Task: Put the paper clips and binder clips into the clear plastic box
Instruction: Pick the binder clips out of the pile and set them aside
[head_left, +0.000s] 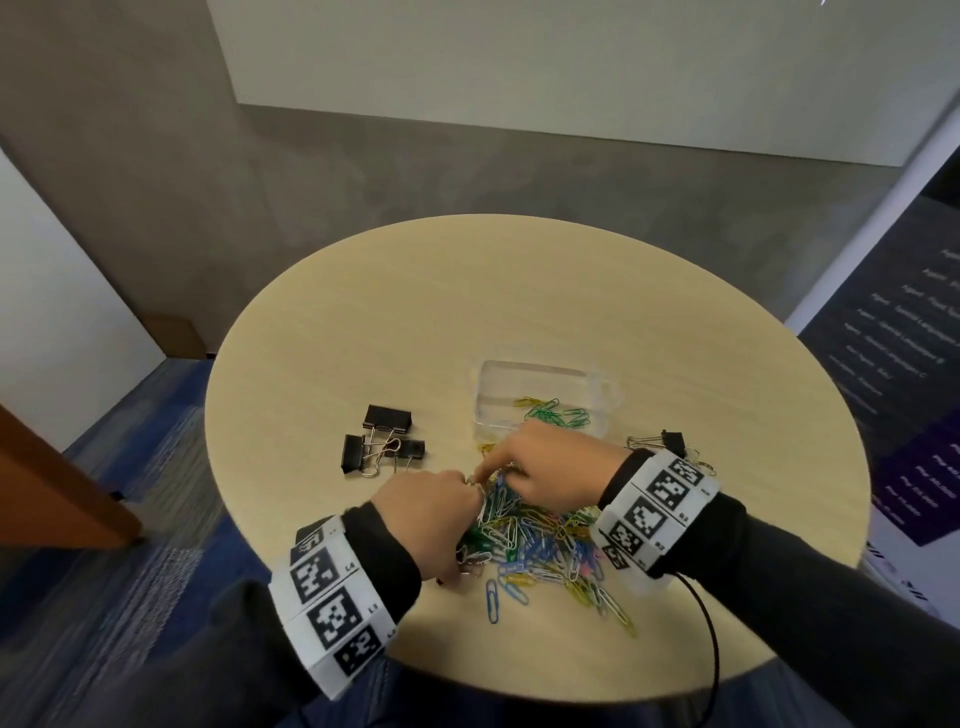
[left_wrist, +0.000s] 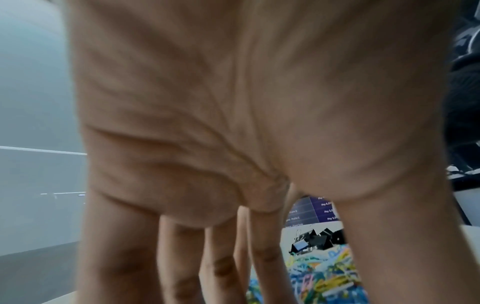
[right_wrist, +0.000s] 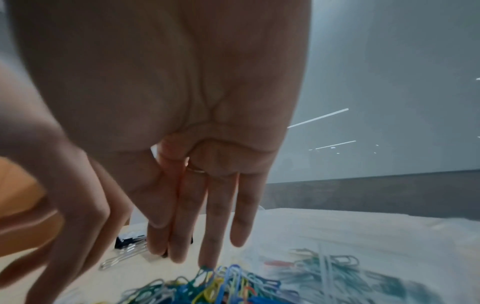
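Observation:
A heap of coloured paper clips (head_left: 540, 540) lies on the round table's near side. Behind it stands the clear plastic box (head_left: 545, 384) with a few clips inside. My left hand (head_left: 457, 514) reaches into the heap's left edge, its fingers (left_wrist: 267, 257) pointing down beside the clips (left_wrist: 324, 273). My right hand (head_left: 519, 478) hovers over the heap's far side; its fingers (right_wrist: 215, 226) are straight and just above the clips (right_wrist: 221, 286). Neither hand visibly holds a clip. Black binder clips lie left (head_left: 384, 441) and right (head_left: 670, 441) of the heap.
The light wooden table (head_left: 395, 322) is bare toward its far half. The box (right_wrist: 363, 242) sits right of my right fingers, and binder clips (right_wrist: 127, 241) lie left of them. A dark banner (head_left: 893, 364) stands to the right, carpet lies below.

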